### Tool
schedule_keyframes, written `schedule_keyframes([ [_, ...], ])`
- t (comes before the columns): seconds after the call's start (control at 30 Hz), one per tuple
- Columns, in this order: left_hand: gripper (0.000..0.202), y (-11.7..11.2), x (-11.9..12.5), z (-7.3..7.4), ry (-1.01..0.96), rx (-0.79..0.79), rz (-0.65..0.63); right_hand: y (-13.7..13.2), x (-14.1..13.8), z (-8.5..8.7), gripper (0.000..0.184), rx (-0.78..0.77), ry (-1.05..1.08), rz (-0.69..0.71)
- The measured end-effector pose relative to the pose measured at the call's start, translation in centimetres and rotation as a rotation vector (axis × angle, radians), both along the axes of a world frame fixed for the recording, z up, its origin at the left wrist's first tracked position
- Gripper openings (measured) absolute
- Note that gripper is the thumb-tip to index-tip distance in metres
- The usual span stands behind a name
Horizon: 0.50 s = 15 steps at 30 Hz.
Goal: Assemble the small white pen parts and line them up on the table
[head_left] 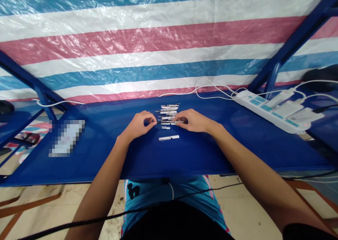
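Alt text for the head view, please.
The left hand and right hand meet at a row of slim white tubes on a blue table; one tube lies apart, nearer the person. A white power strip sits to the right.

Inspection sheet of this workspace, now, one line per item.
Surface: blue table top.
Handled things: row of slim white sticks; one separate white stick nearer the person.
Clutter: blurred pale rectangle, left on the table, cannot tell what.
Grips: left hand curled beside the row; right hand with fingertips at the sticks, hold unclear.
Cables: white cables to a white power strip; black cable across the lap.
Surroundings: striped tarpaulin, blue metal frame.
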<state>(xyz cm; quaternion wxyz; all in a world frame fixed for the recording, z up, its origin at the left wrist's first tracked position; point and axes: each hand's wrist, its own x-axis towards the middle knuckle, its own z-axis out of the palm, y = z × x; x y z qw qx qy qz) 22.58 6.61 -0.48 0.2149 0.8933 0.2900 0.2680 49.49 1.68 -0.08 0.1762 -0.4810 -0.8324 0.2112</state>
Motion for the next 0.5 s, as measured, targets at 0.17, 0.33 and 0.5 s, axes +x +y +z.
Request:
schedule_keyframes([
  [0.17,0.015,-0.1,-0.14,0.3,0.011,-0.016,-0.01,0.02,0.05,-0.06,0.023,-0.011,0.006,0.019],
  [0.33,0.016,-0.05,-0.36,0.59,0.011,-0.047,-0.01,-0.03,0.07,0.04,0.023,-0.015,-0.003,0.023],
  [0.5,0.017,-0.02,-0.59,0.7,-0.002,-0.056,-0.009,-0.11,0.12,0.22,0.022,-0.013,0.002,0.024],
])
